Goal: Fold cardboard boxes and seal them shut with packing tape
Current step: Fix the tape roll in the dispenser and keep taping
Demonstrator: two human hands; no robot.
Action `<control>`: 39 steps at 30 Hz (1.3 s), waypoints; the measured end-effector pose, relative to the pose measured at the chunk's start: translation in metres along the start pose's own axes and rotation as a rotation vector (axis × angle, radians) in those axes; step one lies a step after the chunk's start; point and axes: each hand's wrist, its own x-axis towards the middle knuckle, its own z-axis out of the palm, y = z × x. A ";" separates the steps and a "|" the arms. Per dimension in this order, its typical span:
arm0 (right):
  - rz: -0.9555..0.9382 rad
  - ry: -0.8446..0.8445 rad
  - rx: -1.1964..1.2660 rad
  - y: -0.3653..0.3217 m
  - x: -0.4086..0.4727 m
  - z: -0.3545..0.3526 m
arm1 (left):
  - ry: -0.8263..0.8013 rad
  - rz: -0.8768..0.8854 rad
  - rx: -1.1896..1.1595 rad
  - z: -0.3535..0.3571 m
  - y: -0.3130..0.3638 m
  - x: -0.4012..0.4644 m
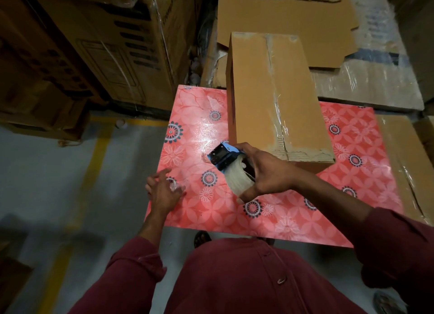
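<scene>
A: Head view. Landmark is the taped cardboard box (277, 97). It's closed, lying on the far right part of the pink floral tabletop (192, 210), clear tape running along its top seam.

B: Hands?

A: Right hand (265, 173) grips the tape dispenser (232, 168) just in front of the box's near left corner. Fingers wrapped over the clear tape roll, blue toothed cutter pointing away to the left. Can't tell if the dispenser touches the tabletop.

B: Left?

A: Left hand (162, 189) is well left of the box, near the tabletop's left edge. Fingers loosely curled, with a small crumpled bit of clear tape (175, 184) at the fingertips. Can't tell if it's pinched or just under the fingers.

B: Anything else around the box?

A: Flat cardboard sheets (281, 15) behind it, film-wrapped cartons (366, 83) to its right, big printed cartons (98, 50) stacked to its far left. Grey floor (47, 173) with a yellow line (94, 163) left of the tabletop. Maroon sleeves on both arms.
</scene>
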 end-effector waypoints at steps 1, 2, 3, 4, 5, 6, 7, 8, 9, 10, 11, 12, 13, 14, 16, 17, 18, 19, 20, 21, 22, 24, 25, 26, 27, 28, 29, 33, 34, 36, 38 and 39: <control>0.000 0.002 -0.002 0.000 0.000 0.000 | 0.079 0.007 -0.091 -0.003 0.004 -0.004; 0.001 0.002 -0.001 -0.001 0.000 0.001 | 0.113 0.022 -0.176 -0.007 0.007 -0.008; 0.004 0.000 0.005 -0.002 0.000 0.001 | 0.117 0.047 -0.231 -0.009 0.009 -0.009; 0.007 -0.003 0.011 -0.002 0.000 0.000 | 0.120 0.074 -0.235 -0.012 0.011 -0.009; 0.009 -0.006 0.012 -0.002 0.000 0.001 | 0.126 0.100 -0.201 -0.013 0.010 -0.007; 0.008 -0.007 0.007 -0.003 0.000 0.000 | 0.105 0.109 -0.155 -0.012 0.006 -0.002; 0.007 -0.008 0.002 -0.003 0.000 0.000 | 0.064 0.110 -0.112 -0.012 0.001 0.001; 0.007 -0.007 -0.002 -0.004 -0.001 -0.001 | 0.004 0.121 -0.075 -0.012 -0.004 0.005; 0.010 -0.003 -0.003 -0.004 -0.001 -0.002 | -0.063 0.152 -0.022 -0.011 -0.008 0.008; 0.017 0.002 -0.005 -0.005 -0.002 -0.002 | -0.134 0.183 0.031 -0.012 -0.008 0.009; 0.028 0.007 -0.008 -0.006 -0.002 -0.004 | -0.214 0.229 0.075 -0.012 -0.005 0.010; 0.035 0.010 -0.014 -0.008 -0.004 -0.005 | -0.309 0.242 0.124 -0.013 -0.002 0.010; 0.038 0.013 -0.017 -0.009 -0.004 -0.006 | -0.377 0.212 0.183 -0.013 0.003 0.008; 0.041 0.011 -0.018 -0.009 -0.005 -0.007 | -0.395 0.186 0.235 -0.010 0.003 0.008; 0.046 0.008 -0.020 -0.008 -0.007 -0.008 | -0.374 0.122 0.329 -0.006 0.006 0.006; 0.051 0.009 -0.025 -0.009 -0.008 -0.009 | -0.317 0.085 0.358 -0.007 0.009 0.004; 0.056 0.013 -0.031 -0.009 -0.009 -0.009 | -0.201 0.072 0.352 -0.007 0.012 0.005; 0.058 0.018 -0.038 -0.009 -0.010 -0.010 | -0.048 0.094 0.302 -0.008 0.016 0.005; 0.056 0.025 -0.048 -0.010 -0.012 -0.011 | 0.100 0.141 0.204 -0.010 0.020 0.003; 0.058 0.033 -0.061 -0.011 -0.013 -0.012 | 0.200 0.182 0.098 -0.013 0.023 0.004; 0.063 0.040 -0.075 -0.012 -0.014 -0.012 | 0.222 0.202 0.029 -0.014 0.025 0.006; 0.080 0.042 -0.093 -0.012 -0.015 -0.013 | 0.117 0.200 0.059 -0.017 0.026 0.012; 0.087 0.043 -0.101 -0.013 -0.016 -0.013 | 0.034 0.187 0.158 -0.017 0.026 0.014; 0.093 0.047 -0.111 -0.013 -0.016 -0.014 | -0.045 0.174 0.277 -0.015 0.027 0.015; 0.098 0.051 -0.122 -0.014 -0.017 -0.015 | -0.108 0.157 0.373 -0.013 0.027 0.013; 0.100 0.057 -0.137 -0.016 -0.018 -0.016 | -0.146 0.143 0.409 -0.010 0.028 0.011; 0.103 0.062 -0.153 -0.016 -0.019 -0.016 | -0.154 0.127 0.403 -0.009 0.029 0.008; 0.134 0.091 -0.268 -0.018 -0.024 -0.017 | -0.042 0.124 0.139 -0.017 0.043 -0.004; 0.140 0.117 -0.315 -0.019 -0.026 -0.016 | -0.012 0.107 -0.077 -0.025 0.057 -0.013; 0.158 0.197 -0.421 -0.021 -0.030 -0.013 | 0.008 0.012 -0.532 -0.047 0.102 -0.041; 0.175 0.302 -0.521 -0.026 -0.033 -0.009 | -0.113 -0.121 -0.894 -0.063 0.147 -0.075; 0.180 0.356 -0.560 -0.029 -0.034 -0.007 | -0.195 -0.179 -1.007 -0.068 0.165 -0.091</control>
